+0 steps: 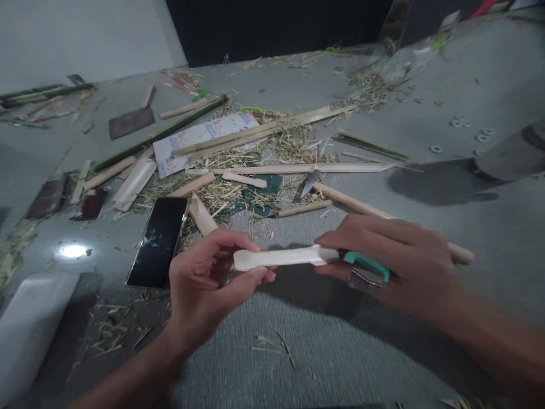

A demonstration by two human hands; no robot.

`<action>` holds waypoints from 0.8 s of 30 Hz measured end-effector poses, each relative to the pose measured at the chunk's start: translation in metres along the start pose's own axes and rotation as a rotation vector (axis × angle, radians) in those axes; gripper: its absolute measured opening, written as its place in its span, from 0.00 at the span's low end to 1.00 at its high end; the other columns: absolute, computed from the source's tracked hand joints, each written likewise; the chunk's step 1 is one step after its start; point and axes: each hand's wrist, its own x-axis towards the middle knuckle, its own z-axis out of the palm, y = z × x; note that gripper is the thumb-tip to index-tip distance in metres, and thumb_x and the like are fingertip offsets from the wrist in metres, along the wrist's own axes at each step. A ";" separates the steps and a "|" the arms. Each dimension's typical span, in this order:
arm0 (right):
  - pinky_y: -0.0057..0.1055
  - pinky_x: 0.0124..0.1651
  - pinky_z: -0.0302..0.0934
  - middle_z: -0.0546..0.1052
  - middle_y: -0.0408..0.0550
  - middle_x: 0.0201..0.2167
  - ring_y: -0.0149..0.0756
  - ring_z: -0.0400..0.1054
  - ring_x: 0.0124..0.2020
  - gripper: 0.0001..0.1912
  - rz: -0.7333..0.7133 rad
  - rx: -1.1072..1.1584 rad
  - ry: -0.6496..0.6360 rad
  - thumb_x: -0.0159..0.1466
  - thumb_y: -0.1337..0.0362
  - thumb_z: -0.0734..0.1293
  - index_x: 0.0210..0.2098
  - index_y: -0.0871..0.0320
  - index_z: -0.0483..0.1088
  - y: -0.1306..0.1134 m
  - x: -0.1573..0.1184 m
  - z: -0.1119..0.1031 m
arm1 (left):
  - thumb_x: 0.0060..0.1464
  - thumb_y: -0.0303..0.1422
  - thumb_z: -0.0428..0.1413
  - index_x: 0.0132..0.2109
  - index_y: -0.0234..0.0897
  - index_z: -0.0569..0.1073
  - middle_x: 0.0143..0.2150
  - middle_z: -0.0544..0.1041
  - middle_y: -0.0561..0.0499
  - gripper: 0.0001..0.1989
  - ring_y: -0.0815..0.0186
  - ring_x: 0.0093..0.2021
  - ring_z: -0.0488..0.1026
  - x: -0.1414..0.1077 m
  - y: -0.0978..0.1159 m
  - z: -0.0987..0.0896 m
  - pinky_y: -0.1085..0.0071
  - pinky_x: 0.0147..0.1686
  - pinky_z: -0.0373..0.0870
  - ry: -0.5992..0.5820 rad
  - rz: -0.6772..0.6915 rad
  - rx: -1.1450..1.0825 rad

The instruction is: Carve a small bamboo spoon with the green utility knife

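A pale, smooth carved piece of bamboo or wood (pixel 281 258), rounded at its left end and wider at its right, lies level between my hands. My left hand (pixel 208 272) pinches the rounded end between thumb and fingers. At the other end, my right hand (pixel 383 255) grips the wider part. Tucked in that same hand is a small tool with a green edge (pixel 368 264) and a shiny metal part; its kind is mostly hidden by the fingers. Below the hands spreads a grey textured surface (pixel 238 363).
A phone (pixel 157 241) lies left of my left hand. Beyond are a knife (pixel 310 183), a long wooden stick (pixel 353 201), bamboo strips (pixel 289 168), shavings (pixel 293 142) and a printed sheet (pixel 170 153). Several metal rings (pixel 436 149) and a grey cylinder (pixel 511 153) are at right.
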 end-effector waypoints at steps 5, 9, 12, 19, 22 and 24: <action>0.27 0.34 0.62 0.78 0.41 0.32 0.29 0.71 0.31 0.03 -0.001 -0.003 0.013 0.74 0.66 0.70 0.44 0.55 0.71 0.000 0.001 0.001 | 0.51 0.19 0.67 0.41 0.36 0.78 0.32 0.82 0.55 0.12 0.70 0.27 0.83 0.003 -0.008 -0.003 0.78 0.32 0.84 -0.025 0.072 -0.069; 0.27 0.34 0.62 0.78 0.41 0.33 0.28 0.72 0.31 0.04 -0.001 0.002 0.016 0.74 0.63 0.71 0.44 0.55 0.72 0.001 0.001 0.000 | 0.53 0.18 0.67 0.44 0.38 0.79 0.33 0.83 0.56 0.14 0.68 0.28 0.84 0.007 -0.015 -0.009 0.78 0.31 0.84 -0.099 0.149 -0.102; 0.27 0.34 0.62 0.79 0.40 0.33 0.28 0.72 0.31 0.04 0.016 -0.014 0.010 0.74 0.64 0.71 0.43 0.55 0.72 0.002 0.001 0.001 | 0.55 0.20 0.67 0.45 0.39 0.78 0.32 0.84 0.55 0.14 0.67 0.28 0.84 0.008 -0.015 -0.011 0.78 0.30 0.84 -0.091 0.138 -0.108; 0.27 0.32 0.61 0.79 0.40 0.32 0.28 0.73 0.30 0.04 0.025 -0.021 0.035 0.73 0.65 0.72 0.42 0.55 0.72 0.004 0.002 0.002 | 0.55 0.20 0.67 0.45 0.39 0.79 0.32 0.85 0.54 0.13 0.69 0.26 0.83 0.006 -0.010 -0.010 0.79 0.27 0.82 -0.076 0.078 -0.140; 0.28 0.34 0.61 0.78 0.41 0.32 0.28 0.71 0.31 0.04 -0.001 -0.007 0.016 0.72 0.66 0.72 0.43 0.57 0.72 0.002 0.001 0.003 | 0.56 0.23 0.68 0.45 0.39 0.80 0.32 0.85 0.53 0.12 0.70 0.26 0.82 0.006 -0.011 -0.009 0.80 0.27 0.80 -0.071 0.011 -0.199; 0.29 0.33 0.59 0.77 0.42 0.32 0.29 0.69 0.31 0.03 -0.019 -0.017 -0.020 0.72 0.67 0.72 0.44 0.59 0.73 -0.003 0.000 0.004 | 0.58 0.26 0.68 0.46 0.39 0.80 0.31 0.84 0.53 0.09 0.71 0.26 0.81 0.005 -0.014 -0.006 0.82 0.26 0.78 -0.089 -0.066 -0.268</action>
